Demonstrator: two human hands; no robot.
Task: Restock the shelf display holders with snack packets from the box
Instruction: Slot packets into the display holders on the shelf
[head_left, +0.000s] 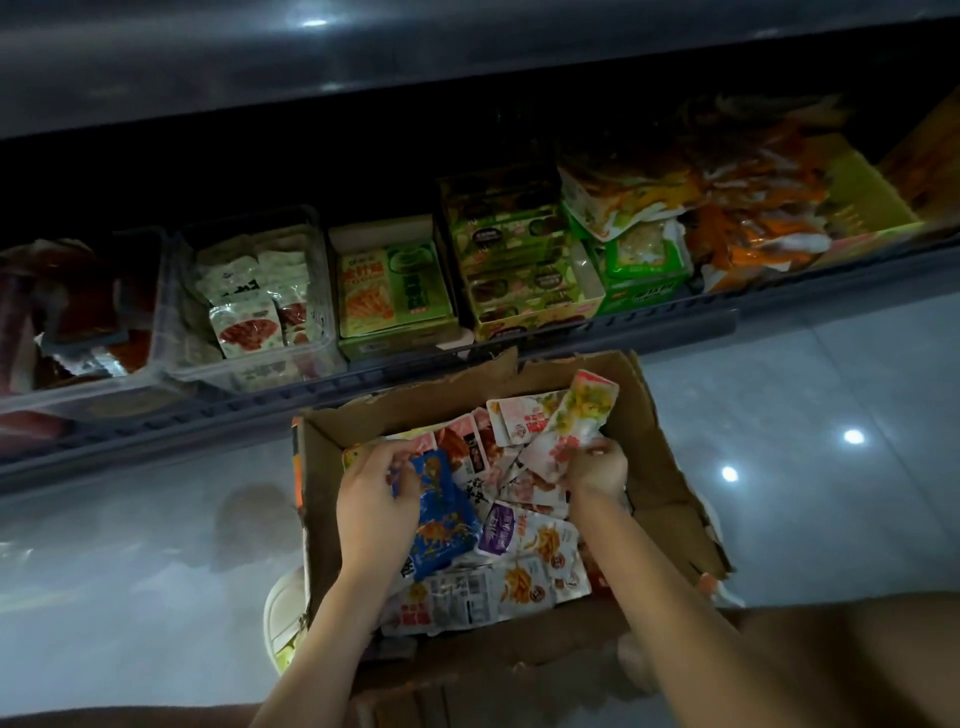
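Head view: the right hand pinches a pink-and-white packet, fingers curled round its low end. The packet's long side points up and away, toward the shelf holders. The left hand grips a blue packet low in the box. The holders sit past the box's far wall, nearer the right hand.

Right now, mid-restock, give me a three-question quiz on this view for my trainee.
1. True or false: the left hand grips a blue packet.
2. The right hand holds its white-pink packet: A) in a shelf holder, B) over the cardboard box, C) on the floor.
3. What colour is the packet lying just right of the blue one in the view?
Key: 1 true; 2 B; 3 purple packet.
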